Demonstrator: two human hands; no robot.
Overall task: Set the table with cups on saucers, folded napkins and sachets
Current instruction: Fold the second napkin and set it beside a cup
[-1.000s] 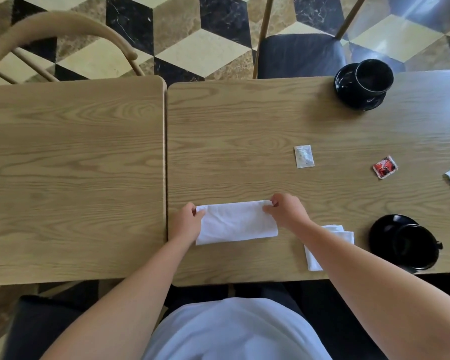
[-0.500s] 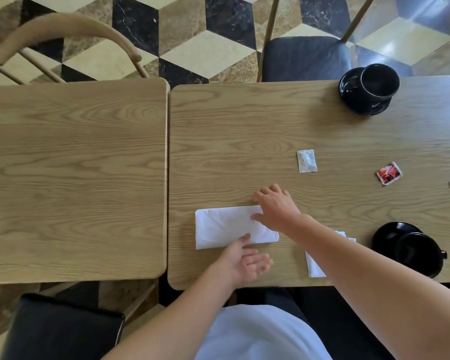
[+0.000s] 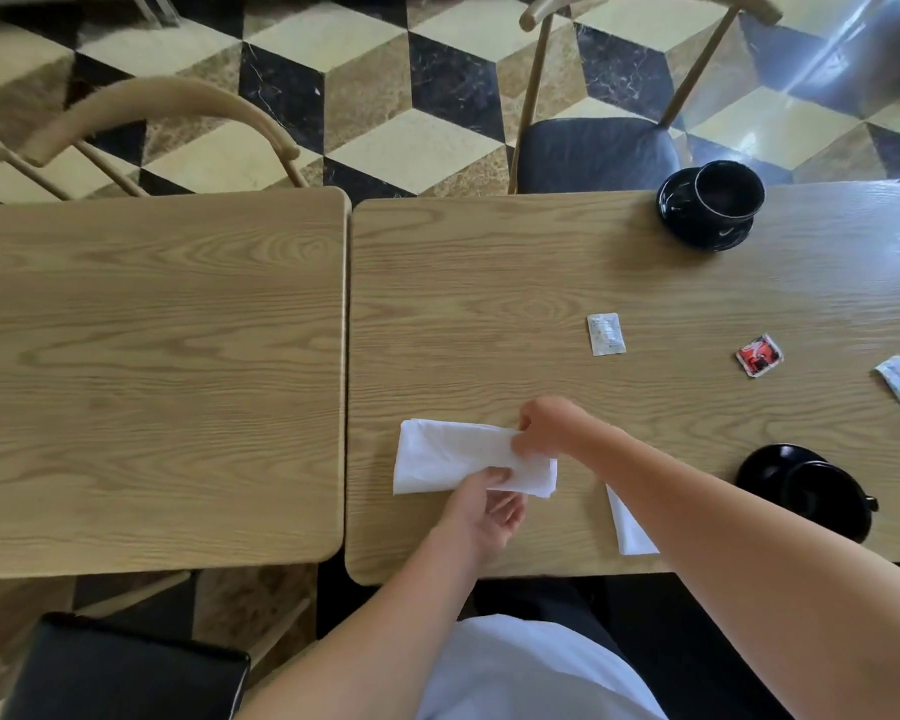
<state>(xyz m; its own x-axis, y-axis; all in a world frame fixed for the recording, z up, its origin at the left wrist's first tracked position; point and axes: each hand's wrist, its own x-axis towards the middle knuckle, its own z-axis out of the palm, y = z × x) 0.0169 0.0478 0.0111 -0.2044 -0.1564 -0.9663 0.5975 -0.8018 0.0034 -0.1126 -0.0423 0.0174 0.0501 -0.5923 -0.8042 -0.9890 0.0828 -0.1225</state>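
Both hands have closed on the folded white napkin (image 3: 453,457), which lies near the front edge of the right-hand worktop (image 3: 489,304). The right hand (image 3: 546,426), flat on the cloth half a second ago, now pinches its far right edge and lifts it. The left hand (image 3: 481,506), open just off the near edge before, now pinches the near edge from below. A second napkin (image 3: 630,527) stays under the right forearm. The white sachet (image 3: 606,334), red sachet (image 3: 759,355) and near cup (image 3: 822,493) have not moved.
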